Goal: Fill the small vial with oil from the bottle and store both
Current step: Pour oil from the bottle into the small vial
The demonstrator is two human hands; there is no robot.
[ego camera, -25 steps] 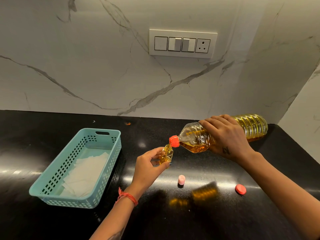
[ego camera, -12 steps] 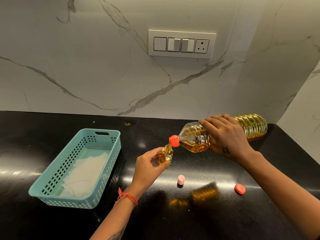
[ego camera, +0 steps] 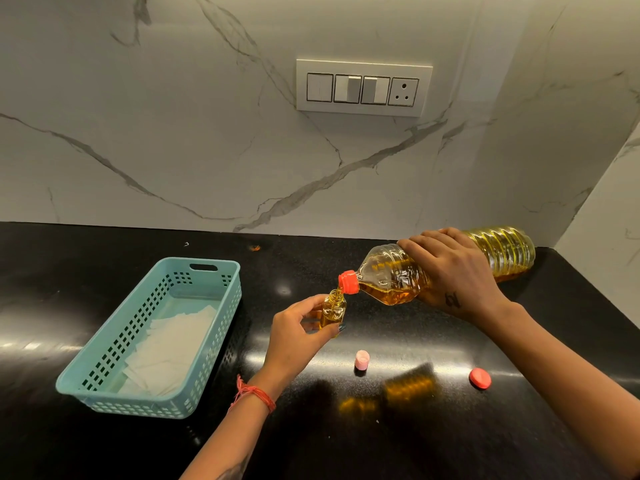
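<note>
1. Barely anything moved vs earlier frames: both hands hold the same pour pose, vial level looks a bit higher
2. L hand (ego camera: 294,336) pinches small vial (ego camera: 333,311) btwn thumb & fingers, upright, above black counter (ego camera: 398,445), centre of scene
3. R hand (ego camera: 450,275) wraps over oil bottle (ego camera: 391,282), fingers curled round its mid; bottle tipped near-horizontal, base far right, red neck (ego camera: 348,282) pointing left, touching vial mouth
4. Vial mostly full of yellow oil
5. Pink cap (ego camera: 362,360) on counter near of vial; red cap (ego camera: 480,378) further right, well apart from it
6. Teal basket (ego camera: 156,405) at left w/ white paper (ego camera: 166,355) lying inside
7. Switch panel (ego camera: 363,87) on marble wall (ego camera: 173,133), far side
</note>
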